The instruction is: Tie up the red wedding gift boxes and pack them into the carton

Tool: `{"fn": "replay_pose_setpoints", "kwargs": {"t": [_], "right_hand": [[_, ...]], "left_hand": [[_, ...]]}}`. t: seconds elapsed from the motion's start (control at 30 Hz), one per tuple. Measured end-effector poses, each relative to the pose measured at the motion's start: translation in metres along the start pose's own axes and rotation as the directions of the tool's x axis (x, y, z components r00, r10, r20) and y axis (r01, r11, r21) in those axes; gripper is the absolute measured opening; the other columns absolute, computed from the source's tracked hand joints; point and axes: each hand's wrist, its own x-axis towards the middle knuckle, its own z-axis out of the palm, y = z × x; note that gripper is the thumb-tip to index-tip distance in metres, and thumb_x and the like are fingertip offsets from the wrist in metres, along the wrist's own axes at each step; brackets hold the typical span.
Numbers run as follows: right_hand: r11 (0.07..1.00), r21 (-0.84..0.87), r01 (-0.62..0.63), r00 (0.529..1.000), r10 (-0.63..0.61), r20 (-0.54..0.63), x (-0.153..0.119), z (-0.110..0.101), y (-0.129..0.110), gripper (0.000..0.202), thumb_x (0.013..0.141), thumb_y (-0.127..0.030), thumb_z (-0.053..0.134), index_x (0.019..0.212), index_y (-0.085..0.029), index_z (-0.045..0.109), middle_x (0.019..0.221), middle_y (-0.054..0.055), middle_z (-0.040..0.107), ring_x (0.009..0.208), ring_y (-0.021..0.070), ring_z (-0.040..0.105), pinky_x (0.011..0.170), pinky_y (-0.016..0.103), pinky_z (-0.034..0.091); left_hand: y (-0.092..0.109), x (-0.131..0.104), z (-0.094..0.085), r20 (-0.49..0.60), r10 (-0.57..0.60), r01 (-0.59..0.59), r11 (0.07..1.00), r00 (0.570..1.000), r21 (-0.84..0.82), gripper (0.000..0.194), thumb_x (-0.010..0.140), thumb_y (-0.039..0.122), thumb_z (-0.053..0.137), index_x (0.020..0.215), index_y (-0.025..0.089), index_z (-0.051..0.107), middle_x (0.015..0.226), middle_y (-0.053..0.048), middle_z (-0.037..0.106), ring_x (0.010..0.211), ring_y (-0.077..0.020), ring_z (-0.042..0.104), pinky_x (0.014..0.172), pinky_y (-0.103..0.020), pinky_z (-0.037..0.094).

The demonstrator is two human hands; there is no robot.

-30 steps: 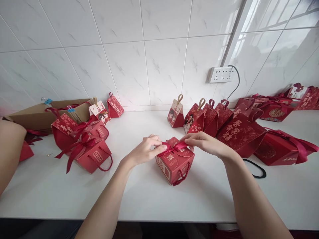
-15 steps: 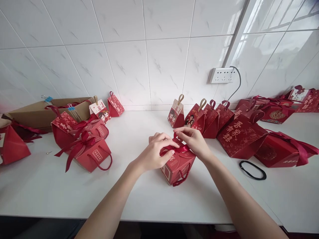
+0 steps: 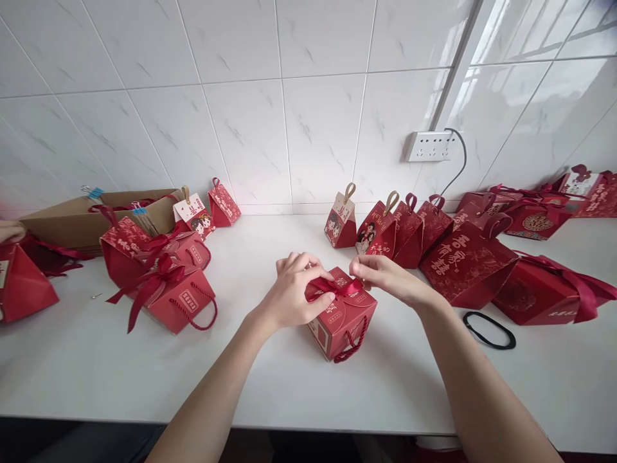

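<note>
A small red gift box with gold print and a twisted rope handle stands on the table in front of me. A dark red satin ribbon lies across its top. My left hand rests at the box's left upper edge, thumb and fingers closed on the ribbon's left part. At the right upper edge, my right hand has its thumb and forefinger pinched on the ribbon's right part. My fingers hide some of the ribbon.
Left are bow-tied boxes, a cardboard box with clips, and another person's hand at the edge. Several triangular red boxes line the right, near a black elastic band. A power strip hangs on the tiled wall.
My right hand has moved down and slightly right from above the box top, drawing the ribbon rightward. My left hand has shifted slightly left. Another person's hand has appeared at far left.
</note>
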Motion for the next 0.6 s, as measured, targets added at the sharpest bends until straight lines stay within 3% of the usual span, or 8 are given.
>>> {"fn": "replay_pose_setpoints", "kwargs": {"t": [0.1, 0.23, 0.3, 0.37, 0.43, 0.5, 0.6], "right_hand": [[0.999, -0.053, -0.003, 0.988, 0.011, 0.154, -0.007, -0.008, -0.001, 0.039, 0.068, -0.052, 0.070, 0.075, -0.016, 0.054, 0.066, -0.003, 0.046, 0.060, 0.0093, 0.039, 0.054, 0.024, 0.027], [0.999, -0.043, -0.001, 0.988, 0.008, 0.152, -0.006, -0.006, -0.001, 0.038, 0.068, -0.050, 0.070, 0.070, -0.016, 0.052, 0.065, -0.004, 0.047, 0.059, 0.0089, 0.038, 0.053, 0.023, 0.025], [1.000, -0.024, 0.012, 0.987, -0.008, 0.160, -0.005, -0.004, -0.002, 0.038, 0.071, -0.050, 0.068, 0.068, -0.016, 0.052, 0.065, -0.004, 0.047, 0.059, 0.0086, 0.037, 0.053, 0.024, 0.025], [1.000, -0.013, 0.001, 0.988, 0.001, 0.157, -0.005, -0.003, -0.003, 0.037, 0.072, -0.050, 0.067, 0.069, -0.016, 0.053, 0.066, -0.003, 0.048, 0.060, 0.0089, 0.038, 0.054, 0.024, 0.026], [1.000, -0.003, -0.018, 0.989, 0.019, 0.144, -0.006, -0.003, -0.003, 0.036, 0.072, -0.050, 0.067, 0.072, -0.016, 0.054, 0.069, -0.002, 0.051, 0.062, 0.0096, 0.041, 0.055, 0.024, 0.028], [1.000, 0.015, -0.028, 0.991, 0.025, 0.131, -0.006, -0.003, -0.003, 0.034, 0.073, -0.048, 0.067, 0.074, -0.016, 0.055, 0.072, 0.000, 0.053, 0.064, 0.0104, 0.043, 0.057, 0.025, 0.030], [0.998, 0.044, -0.038, 0.993, 0.033, 0.115, -0.007, -0.003, -0.004, 0.030, 0.074, -0.044, 0.067, 0.082, -0.018, 0.056, 0.073, -0.001, 0.054, 0.064, 0.0107, 0.044, 0.057, 0.025, 0.031]], "left_hand": [[-0.001, 0.000, -0.003, 0.018, -0.033, 0.033, 0.999, 0.999, -0.019, 0.025, 0.076, 0.034, 0.057, 0.099, 0.027, 0.063, 0.105, -0.003, 0.053, 0.105, -0.0239, 0.044, 0.094, -0.042, 0.030], [-0.003, -0.001, -0.009, -0.014, -0.029, 0.028, 0.995, 0.999, -0.094, 0.035, 0.074, 0.032, 0.059, 0.107, 0.025, 0.054, 0.105, -0.003, 0.053, 0.103, -0.0221, 0.045, 0.094, -0.040, 0.032], [-0.004, -0.002, -0.014, -0.040, -0.062, 0.055, 0.988, 0.997, -0.146, 0.028, 0.073, 0.033, 0.058, 0.098, 0.022, 0.053, 0.092, -0.002, 0.054, 0.091, -0.0194, 0.048, 0.087, -0.036, 0.036], [-0.005, -0.004, -0.019, 0.028, -0.135, 0.137, 0.966, 0.991, -0.217, 0.019, 0.075, 0.038, 0.056, 0.080, 0.020, 0.050, 0.073, 0.001, 0.050, 0.073, -0.0149, 0.046, 0.070, -0.029, 0.039], [-0.005, -0.005, -0.024, 0.162, -0.200, 0.238, 0.933, 0.966, -0.269, 0.029, 0.078, 0.045, 0.052, 0.067, 0.018, 0.046, 0.060, 0.003, 0.044, 0.058, -0.0110, 0.039, 0.055, -0.024, 0.032], [-0.006, -0.006, -0.026, 0.254, -0.235, 0.302, 0.914, 0.938, -0.271, 0.038, 0.078, 0.049, 0.051, 0.060, 0.017, 0.045, 0.055, 0.004, 0.042, 0.052, -0.0088, 0.034, 0.049, -0.023, 0.027], [-0.006, -0.007, -0.027, 0.307, -0.259, 0.341, 0.905, 0.916, -0.253, 0.039, 0.077, 0.049, 0.053, 0.057, 0.016, 0.049, 0.053, 0.004, 0.041, 0.050, -0.0076, 0.032, 0.047, -0.023, 0.024]]}}
